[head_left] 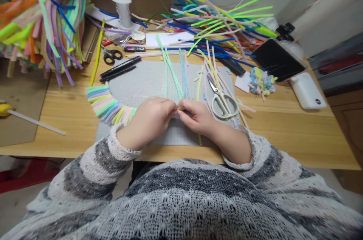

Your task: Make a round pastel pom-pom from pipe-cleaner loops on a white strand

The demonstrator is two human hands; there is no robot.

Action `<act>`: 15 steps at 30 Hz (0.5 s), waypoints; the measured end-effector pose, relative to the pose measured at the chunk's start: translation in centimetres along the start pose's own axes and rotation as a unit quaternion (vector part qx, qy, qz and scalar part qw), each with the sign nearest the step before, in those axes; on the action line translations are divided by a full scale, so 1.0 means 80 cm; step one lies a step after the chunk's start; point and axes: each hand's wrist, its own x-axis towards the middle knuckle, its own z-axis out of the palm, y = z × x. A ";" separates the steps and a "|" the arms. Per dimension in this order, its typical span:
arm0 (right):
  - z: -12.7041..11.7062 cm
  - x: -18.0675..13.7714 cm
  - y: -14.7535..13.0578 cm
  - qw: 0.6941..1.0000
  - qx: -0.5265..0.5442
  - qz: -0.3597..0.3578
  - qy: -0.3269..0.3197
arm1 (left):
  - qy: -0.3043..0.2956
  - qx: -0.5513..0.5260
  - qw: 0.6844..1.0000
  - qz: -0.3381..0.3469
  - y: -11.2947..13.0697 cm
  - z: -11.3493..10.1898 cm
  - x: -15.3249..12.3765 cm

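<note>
Both hands meet over the grey mat (127, 77), fingertips pinched together. My left hand (155, 115) is closed, its back turned up and hiding what its fingers hold. Thumb against index finger, my right hand (196, 115) is closed too, touching the left fingertips; anything between them is too small to make out. A curved fringe of short pastel pipe-cleaner pieces (109, 106) runs up to my left hand and passes out of sight beside it. Beyond my fingers lie mint pipe cleaners (171, 68) and blue ones (183, 70). White-handled scissors (224, 104) rest right of my right hand.
A large bundle of pipe cleaners (42, 24) stands back left, and a loose pile (215, 24) lies at the back. Black scissors (112, 56), markers (120, 69), a wire spool (123, 11), pastel cut pieces (261, 81), a tablet (278, 59) and a white power bank (307, 90) surround the mat.
</note>
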 end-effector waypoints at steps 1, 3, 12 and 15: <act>0.001 0.000 0.000 1.000 0.002 0.001 0.002 | 0.008 0.015 1.000 0.002 0.002 0.002 -0.001; 0.002 0.000 0.001 1.000 0.004 0.002 0.001 | 0.014 0.029 0.999 -0.001 0.007 0.005 -0.003; -0.031 0.000 -0.004 0.992 -0.057 0.027 -0.114 | -0.017 -0.033 0.998 -0.051 0.006 -0.004 -0.001; -0.042 -0.006 -0.002 0.981 -0.121 0.046 -0.145 | -0.038 -0.078 0.994 -0.071 0.002 -0.008 0.000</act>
